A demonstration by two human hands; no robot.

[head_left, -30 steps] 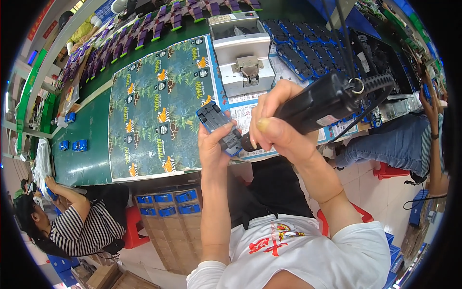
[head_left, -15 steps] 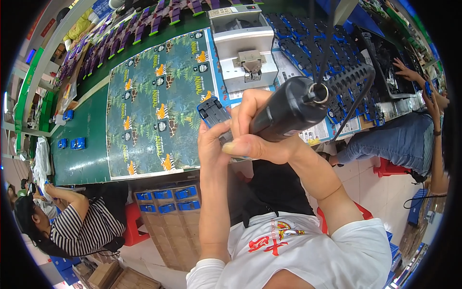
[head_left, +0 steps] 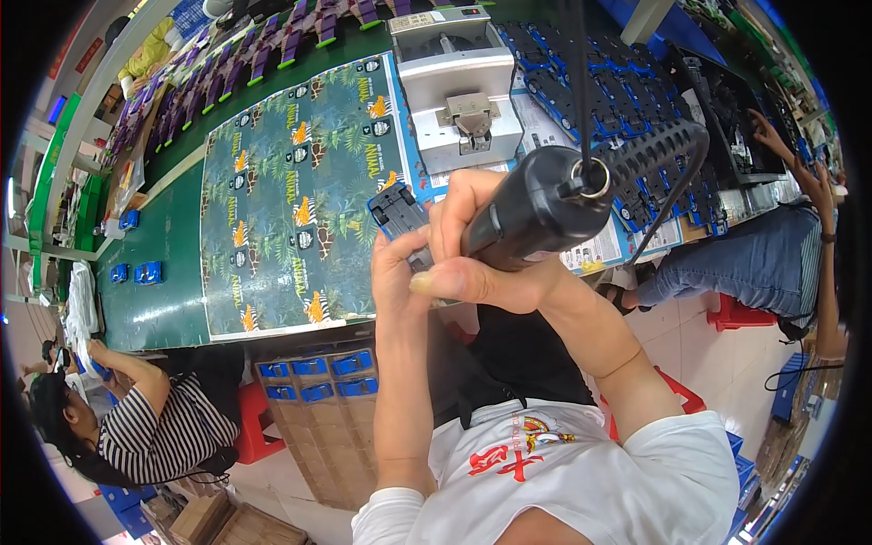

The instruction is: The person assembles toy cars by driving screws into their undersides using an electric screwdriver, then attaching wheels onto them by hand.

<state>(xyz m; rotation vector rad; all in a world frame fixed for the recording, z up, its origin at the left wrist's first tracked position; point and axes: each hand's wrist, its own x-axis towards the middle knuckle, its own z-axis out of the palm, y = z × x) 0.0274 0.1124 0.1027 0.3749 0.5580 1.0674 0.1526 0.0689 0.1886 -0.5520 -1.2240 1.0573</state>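
Note:
My left hand [head_left: 400, 277] is closed around a toy car body [head_left: 397, 212], blue at the edges with a black underside facing up. A thick black electric screwdriver [head_left: 527, 213] is gripped in my right hand [head_left: 472, 245], tilted with its cable end toward the upper right. Its tip is hidden behind my fingers, so whether it touches the car cannot be seen. Both hands meet just over the table's front edge. Straight ahead of them stands a silver metal screw feeder [head_left: 457, 73].
Printed animal-pattern sheets [head_left: 300, 200] cover the table to the left. Many blue-black car parts [head_left: 581, 91] lie at the right, near a black tray [head_left: 727, 118]. Below is a carton [head_left: 318, 436] with blue cars. Co-workers sit on both sides. A cable hangs above the screwdriver.
My hands, the screwdriver and the car have shifted slightly left. At the right a co-worker's hand has moved over the tray, and the person at the left has shifted their head.

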